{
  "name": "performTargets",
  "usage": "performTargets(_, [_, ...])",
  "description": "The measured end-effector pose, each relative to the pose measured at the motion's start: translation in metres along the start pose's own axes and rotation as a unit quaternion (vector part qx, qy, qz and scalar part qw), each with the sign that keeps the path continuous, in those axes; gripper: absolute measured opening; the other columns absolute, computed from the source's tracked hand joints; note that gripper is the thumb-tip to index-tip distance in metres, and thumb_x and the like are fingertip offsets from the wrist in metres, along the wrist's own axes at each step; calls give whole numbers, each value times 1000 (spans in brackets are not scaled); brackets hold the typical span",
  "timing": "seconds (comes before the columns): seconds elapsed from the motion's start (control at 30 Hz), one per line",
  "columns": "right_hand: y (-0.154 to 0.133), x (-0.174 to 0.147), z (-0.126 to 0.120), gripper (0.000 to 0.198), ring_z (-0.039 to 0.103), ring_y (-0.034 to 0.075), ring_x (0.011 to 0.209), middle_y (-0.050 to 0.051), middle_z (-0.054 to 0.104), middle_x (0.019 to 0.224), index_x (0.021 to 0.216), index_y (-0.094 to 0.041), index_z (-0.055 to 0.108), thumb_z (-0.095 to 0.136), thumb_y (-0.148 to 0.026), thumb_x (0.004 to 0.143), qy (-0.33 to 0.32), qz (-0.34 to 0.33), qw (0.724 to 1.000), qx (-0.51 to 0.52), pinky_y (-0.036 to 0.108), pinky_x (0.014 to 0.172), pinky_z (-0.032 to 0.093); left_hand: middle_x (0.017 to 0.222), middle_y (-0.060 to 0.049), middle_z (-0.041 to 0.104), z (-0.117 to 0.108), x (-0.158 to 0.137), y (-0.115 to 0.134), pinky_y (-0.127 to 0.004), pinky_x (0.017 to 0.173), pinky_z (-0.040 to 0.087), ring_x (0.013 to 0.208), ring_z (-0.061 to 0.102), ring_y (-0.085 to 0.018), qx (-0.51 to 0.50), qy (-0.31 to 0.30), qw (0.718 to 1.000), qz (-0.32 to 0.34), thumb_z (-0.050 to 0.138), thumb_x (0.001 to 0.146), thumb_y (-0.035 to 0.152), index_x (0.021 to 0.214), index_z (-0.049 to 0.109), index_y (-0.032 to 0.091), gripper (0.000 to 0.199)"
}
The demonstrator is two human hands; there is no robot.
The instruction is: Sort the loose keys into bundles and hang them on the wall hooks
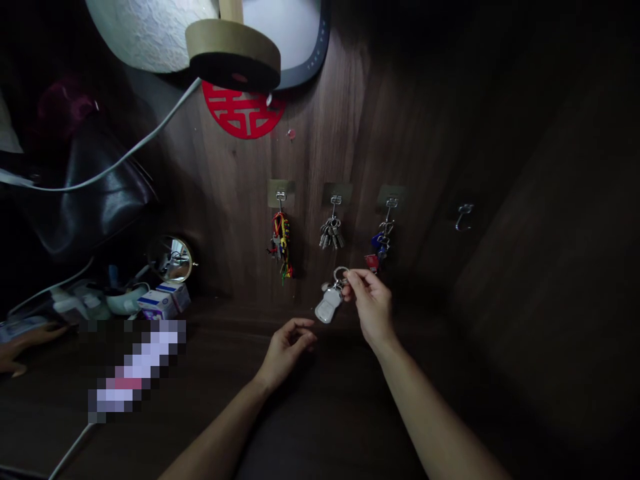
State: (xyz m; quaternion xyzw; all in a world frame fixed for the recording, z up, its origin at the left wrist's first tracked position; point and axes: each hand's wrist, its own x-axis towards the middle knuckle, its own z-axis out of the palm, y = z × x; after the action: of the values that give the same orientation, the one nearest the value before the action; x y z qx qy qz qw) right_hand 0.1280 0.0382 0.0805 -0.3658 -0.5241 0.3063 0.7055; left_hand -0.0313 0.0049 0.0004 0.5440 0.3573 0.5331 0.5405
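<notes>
Your right hand (pixel 374 310) pinches the ring (pixel 341 273) between thumb and forefinger, just below the centre of the frame. From it hangs the fob (pixel 327 308), pale silver-grey, smooth and rounded, wider at its tilted lower end, with small metal pieces by its top. Your fingertips hide part of the ring. Your left hand (pixel 290 348) is half curled at lower centre, thumb and fingers apart, near the fob but not touching it.

Above, you have three hung bunches: colourful cords (pixel 281 243) left of centre, silver keys (pixel 333 233) at centre, and a blue-and-red bunch (pixel 383 243) close above your right hand. A fourth hook (pixel 464 219) sits at right. A cable (pixel 135 157) crosses the upper left; a mirror (pixel 175 260) and boxes (pixel 164 301) stand at mid-left.
</notes>
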Motion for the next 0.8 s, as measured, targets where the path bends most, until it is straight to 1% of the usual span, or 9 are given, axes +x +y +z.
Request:
performTargets(0.1, [-10,13,5,23,50,9,50,-3,57,60,77,-17,60,62,-40,74,5,-16,1000,15,21,46,41,68,0,60,-2,2,-3,-24,63,45,62,54,-11,15,7,1000,3,66,71,40,94,60,15,35])
performTargets(0.23, [-24,32,10,22,50,8,50,-3,55,58,75,-17,59,63,-38,72,20,-36,999,21,20,44,39,69,0,59,-5,3,-8,-24,62,45,66,56,-13,13,9,1000,3,65,71,41,94,60,15,35])
performTargets(0.37, [-38,53,15,21,50,8,50,-3,55,59,73,-17,59,62,-37,71,23,-61,998,-13,19,42,35,68,0,58,-7,4,-8,-23,62,44,66,56,-12,17,9,1000,3,64,73,41,94,59,15,34])
performTargets(0.5, [-50,71,22,21,47,7,48,-3,55,61,71,-17,58,60,-37,71,23,-72,996,-56,19,42,32,66,1,57,-7,3,-5,-23,62,43,65,55,-12,13,15,1000,0,64,73,41,93,59,15,33])
performTargets(0.63, [-54,85,30,17,45,7,45,-5,52,56,68,-16,57,60,-33,69,25,-71,995,-70,19,42,32,66,1,57,-8,3,-2,-23,61,43,63,54,-11,11,19,1000,-4,64,72,42,93,59,15,35])
performTargets(0.8, [-49,98,37,14,43,7,42,-6,50,49,64,-17,56,60,-30,67,31,-50,995,-81,20,39,31,65,1,57,-10,5,-5,-23,60,43,63,55,-12,15,22,1000,6,64,72,44,93,59,15,36])
